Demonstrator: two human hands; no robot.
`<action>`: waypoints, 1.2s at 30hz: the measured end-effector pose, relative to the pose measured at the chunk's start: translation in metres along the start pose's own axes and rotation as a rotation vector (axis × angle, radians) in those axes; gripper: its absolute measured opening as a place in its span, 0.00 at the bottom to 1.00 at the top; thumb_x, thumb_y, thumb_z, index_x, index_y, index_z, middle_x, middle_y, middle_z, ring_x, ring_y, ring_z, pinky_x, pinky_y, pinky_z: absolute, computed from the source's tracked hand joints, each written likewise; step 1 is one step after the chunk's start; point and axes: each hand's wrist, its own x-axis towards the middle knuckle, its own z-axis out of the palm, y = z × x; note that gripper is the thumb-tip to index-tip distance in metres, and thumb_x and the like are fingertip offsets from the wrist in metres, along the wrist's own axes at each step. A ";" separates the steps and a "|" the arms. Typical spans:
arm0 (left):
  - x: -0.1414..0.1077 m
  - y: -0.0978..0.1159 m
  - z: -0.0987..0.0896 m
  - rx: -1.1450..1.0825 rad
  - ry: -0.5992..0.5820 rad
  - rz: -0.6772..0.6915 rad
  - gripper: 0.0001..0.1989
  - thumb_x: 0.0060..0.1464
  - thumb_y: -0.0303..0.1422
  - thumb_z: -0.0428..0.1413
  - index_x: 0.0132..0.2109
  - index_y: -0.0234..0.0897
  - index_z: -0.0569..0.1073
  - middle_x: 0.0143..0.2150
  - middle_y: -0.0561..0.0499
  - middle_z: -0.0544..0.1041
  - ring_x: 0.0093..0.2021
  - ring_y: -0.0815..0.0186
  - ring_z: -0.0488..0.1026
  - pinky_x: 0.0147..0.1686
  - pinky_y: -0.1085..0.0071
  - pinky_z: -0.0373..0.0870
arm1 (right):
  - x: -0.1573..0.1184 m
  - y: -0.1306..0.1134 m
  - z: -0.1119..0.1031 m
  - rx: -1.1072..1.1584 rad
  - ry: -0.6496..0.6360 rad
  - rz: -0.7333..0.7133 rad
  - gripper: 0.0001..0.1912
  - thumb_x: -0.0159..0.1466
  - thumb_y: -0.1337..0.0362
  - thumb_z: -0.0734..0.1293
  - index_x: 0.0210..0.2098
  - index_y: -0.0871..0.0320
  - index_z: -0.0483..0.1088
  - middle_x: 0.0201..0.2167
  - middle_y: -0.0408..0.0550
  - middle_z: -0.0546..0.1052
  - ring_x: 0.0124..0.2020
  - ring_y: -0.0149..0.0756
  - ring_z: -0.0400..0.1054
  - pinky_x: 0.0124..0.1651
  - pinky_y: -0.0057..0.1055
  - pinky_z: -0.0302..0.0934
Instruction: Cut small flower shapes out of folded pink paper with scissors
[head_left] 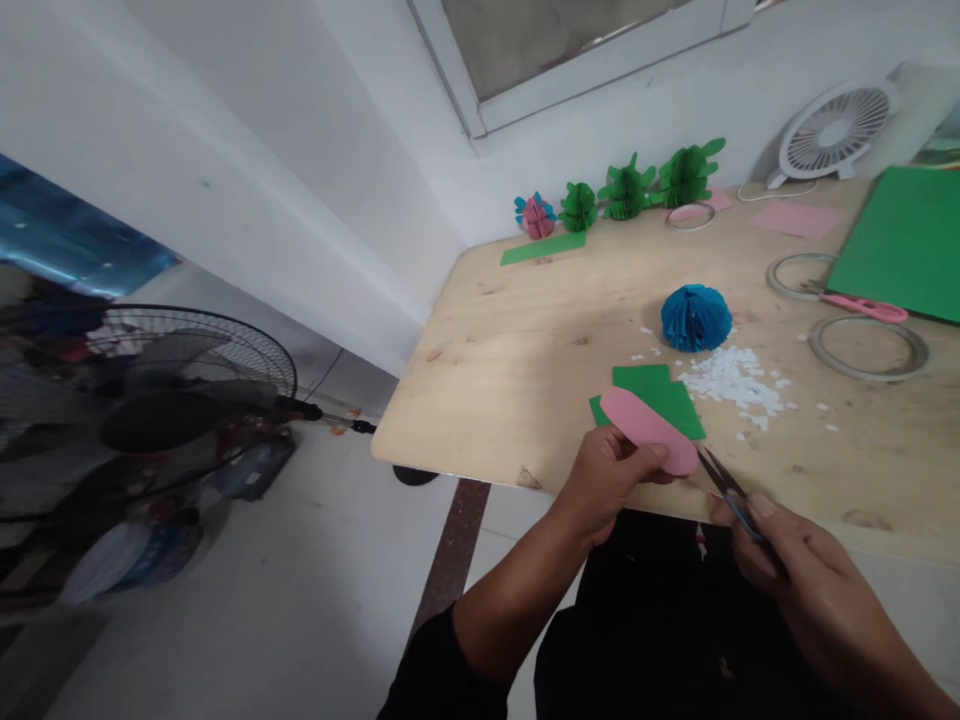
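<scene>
My left hand (615, 470) pinches a pink paper strip (646, 425) with rounded ends, held over the table's front edge. In my right hand (787, 550) is a pair of scissors (731, 495), its blades a little apart and their tips close to the strip's right end. Green paper pieces (651, 385) lie on the table just behind the pink strip. Past them sit a heap of small white paper bits (739, 380) and a blue folded-paper ball (696, 318). My right fingers partly hide the scissor handles.
Along the wall stand several green paper figures (628, 190) and a pink one with blue parts (537, 216). A white fan (832, 130), a green sheet (904, 245), wire rolls (868, 348) and a pink-handled tool (866, 305) are at right. A floor fan (187, 370) stands left of the table.
</scene>
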 end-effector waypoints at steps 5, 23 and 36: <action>-0.001 0.002 0.002 -0.010 -0.016 0.014 0.15 0.41 0.37 0.69 0.33 0.30 0.81 0.33 0.44 0.82 0.31 0.66 0.78 0.39 0.68 0.74 | 0.003 -0.002 0.003 -0.023 -0.004 0.002 0.30 0.60 0.37 0.66 0.17 0.54 0.60 0.16 0.39 0.55 0.20 0.30 0.48 0.24 0.32 0.47; 0.000 -0.001 0.006 0.005 -0.097 -0.019 0.20 0.39 0.42 0.70 0.34 0.29 0.81 0.32 0.44 0.82 0.29 0.65 0.78 0.37 0.66 0.75 | 0.002 -0.017 0.017 -0.019 -0.027 -0.058 0.27 0.61 0.37 0.64 0.21 0.53 0.66 0.16 0.40 0.56 0.21 0.33 0.48 0.24 0.34 0.48; -0.004 0.004 0.010 -0.019 -0.097 -0.029 0.20 0.38 0.42 0.71 0.34 0.30 0.81 0.31 0.44 0.82 0.30 0.63 0.79 0.40 0.64 0.76 | 0.002 -0.017 0.020 0.009 -0.013 -0.087 0.32 0.61 0.36 0.64 0.15 0.53 0.57 0.16 0.41 0.57 0.20 0.33 0.49 0.24 0.34 0.49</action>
